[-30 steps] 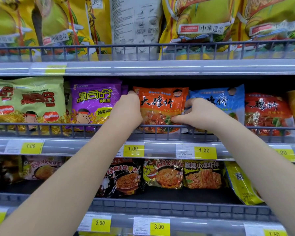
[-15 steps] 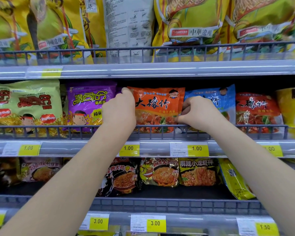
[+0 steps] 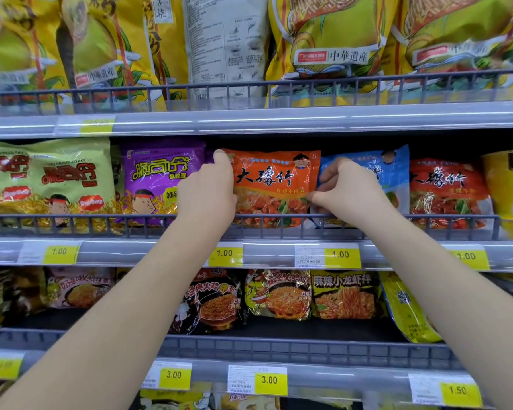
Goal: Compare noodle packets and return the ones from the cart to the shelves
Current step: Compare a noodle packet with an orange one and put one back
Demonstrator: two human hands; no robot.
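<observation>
An orange noodle packet [image 3: 274,187] stands upright on the middle shelf [image 3: 258,232] behind the wire rail. My left hand [image 3: 209,190] grips its left edge, thumb at the top corner. My right hand [image 3: 348,192] pinches its right edge, fingers curled between it and the blue packet [image 3: 394,173] beside it. No cart is in view.
Purple [image 3: 157,179] and green [image 3: 51,179] packets stand to the left, a red one [image 3: 447,190] and a yellow one [image 3: 508,184] to the right. Large yellow bags [image 3: 332,39] fill the top shelf. Dark noodle packets [image 3: 279,294] sit on the lower shelf, with yellow price tags [image 3: 341,255] along the edges.
Both hands stay on the orange packet. The left thumb has slid up to its top corner, and the view has shifted slightly.
</observation>
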